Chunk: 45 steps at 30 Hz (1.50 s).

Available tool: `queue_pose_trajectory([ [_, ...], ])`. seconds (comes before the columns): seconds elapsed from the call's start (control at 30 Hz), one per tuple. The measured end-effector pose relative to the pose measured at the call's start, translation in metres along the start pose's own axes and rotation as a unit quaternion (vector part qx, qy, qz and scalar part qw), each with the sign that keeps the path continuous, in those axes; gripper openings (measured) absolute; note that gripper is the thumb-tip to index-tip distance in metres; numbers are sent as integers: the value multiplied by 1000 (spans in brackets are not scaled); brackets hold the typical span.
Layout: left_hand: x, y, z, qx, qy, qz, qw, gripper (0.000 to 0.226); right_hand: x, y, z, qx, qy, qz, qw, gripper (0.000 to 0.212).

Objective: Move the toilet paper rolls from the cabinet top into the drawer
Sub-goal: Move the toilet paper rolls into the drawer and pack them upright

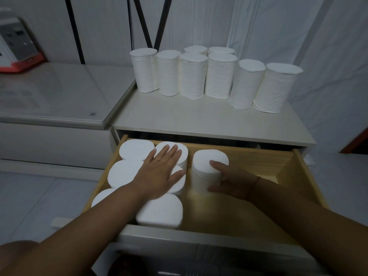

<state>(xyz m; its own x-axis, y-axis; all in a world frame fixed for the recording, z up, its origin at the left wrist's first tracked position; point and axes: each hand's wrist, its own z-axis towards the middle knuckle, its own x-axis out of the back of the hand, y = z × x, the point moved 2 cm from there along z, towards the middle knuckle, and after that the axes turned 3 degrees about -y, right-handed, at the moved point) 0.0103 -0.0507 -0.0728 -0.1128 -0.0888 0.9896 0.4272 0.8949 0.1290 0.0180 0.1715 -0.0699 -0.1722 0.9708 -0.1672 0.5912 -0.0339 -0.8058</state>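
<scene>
**Roll being seated in the drawer, more waiting on top**

Inside the open drawer (302,168), a roll (207,168) is being set upright by the right hand (233,181), whose fingers are curled round its right side, thumb near and fingertips over the top edge. It stands just right of the block of rolls already packed (159,211) along the drawer's left side, with a narrow gap between them. The left hand (161,172) is laid flat, fingers spread and open, on the tops of those packed rolls, gripping nothing; it is judged to be steadying them.

The step in hand is taken to be the placing of the first roll of a third column. The right half of the drawer is bare wood.

On the cabinet top (179,118), far from the drawer, eight rolls (191,76) are left standing in a loose row, so the task is judged to be roughly half done. The next move calls for the held roll to be released, pressed against its neighbours, and a fresh roll fetched from the top.

A small round mark is seen on the corner of the glossy white appliance (59,92) at left; it cannot be read. No writing is seen on the rolls.
</scene>
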Motion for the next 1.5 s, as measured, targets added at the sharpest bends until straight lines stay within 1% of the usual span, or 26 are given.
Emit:
queue_pose_trajectory([
  [0.1,-1,0,1,0,2,3,1000,71,-7,-2,3,6,21,13,1000,56],
  [0.2,-2,-1,0,0,3,4,1000,66,-14,-5,6,9,25,58,998,55],
  [0.4,0,0,0,3,-2,-2,1000,76,-25,-7,10,13,28,37,999,54],
  [0.5,1,2,0,4,-2,-7,1000,76,-24,-6,11,20,18,-18,999,53],
  [0.6,2,2,0,4,-1,-4,1000,73,-14,-2,12,-31,12,-36,999,63],
  [0.67,2,2,0,4,0,3,1000,68,-7,0,11,-58,15,-100,993,71],
  [0.7,2,2,1,3,1,2,1000,65,-4,-1,10,-58,18,-137,989,72],
  [0.77,3,4,2,-4,9,-11,1000,63,0,-5,6,-29,26,-183,982,67],
  [0.83,4,9,5,-19,21,-20,999,63,4,-14,-1,43,44,-216,975,50],
  [0.87,5,12,7,-26,28,-20,999,64,8,-20,-4,81,69,-233,967,45],
  [0.97,10,23,16,-39,47,-29,998,65,27,-40,-14,191,191,-265,926,53],
  [1.07,16,37,31,-52,76,-28,995,66,51,-69,-27,299,273,-241,882,45],
  [1.13,20,48,43,-54,96,-33,993,67,73,-88,-31,353,317,-201,857,41],
  [1.17,22,52,48,-53,102,-38,993,67,85,-96,-30,368,343,-186,844,43],
  [1.23,23,61,59,-54,106,-49,992,66,109,-110,-23,373,390,-178,823,55],
  [1.3,23,67,69,-55,102,-47,992,66,130,-123,-12,356,416,-188,816,70],
  [1.4,18,69,79,-48,92,-33,994,66,150,-139,7,335,413,-197,824,90],
  [1.5,13,68,82,-43,99,-12,994,67,160,-154,24,339,383,-177,841,101],
])
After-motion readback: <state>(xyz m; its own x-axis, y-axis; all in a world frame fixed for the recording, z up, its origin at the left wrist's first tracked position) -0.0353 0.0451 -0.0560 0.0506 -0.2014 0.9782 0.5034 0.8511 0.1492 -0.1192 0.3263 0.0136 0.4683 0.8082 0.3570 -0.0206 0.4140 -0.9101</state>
